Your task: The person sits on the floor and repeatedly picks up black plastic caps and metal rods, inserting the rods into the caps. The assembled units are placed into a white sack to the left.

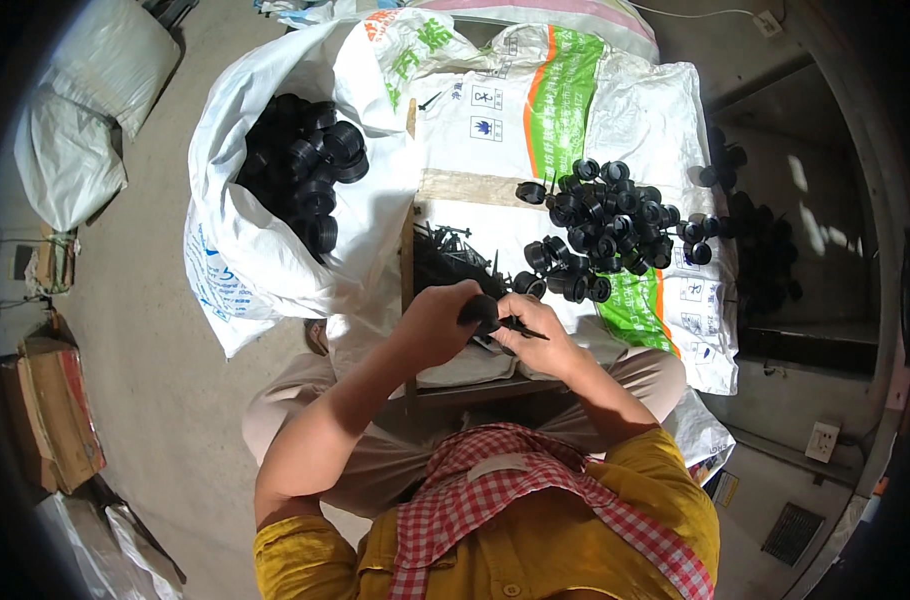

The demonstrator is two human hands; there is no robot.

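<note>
My left hand (437,322) is closed around a black round plastic cap (480,312), close to the front edge of the work surface. Right beside it, my right hand (543,338) pinches a thin black plastic strip (521,328) whose end sticks out past the fingers. Both hands nearly meet, and whether the strip is joined to the cap I cannot tell. Just beyond them lies a heap of thin black plastic sprues (453,258). To the right, a pile of black caps (615,220) rests on the sacking, several still on thin stems.
An open white woven sack (230,200) full of black round plastic parts (310,165) stands at the left. Printed sacks (475,140) cover the table, with a wooden strip (409,240) along the left of the sprues. More black parts (765,240) lie lower at the right. Cardboard (60,410) stands far left.
</note>
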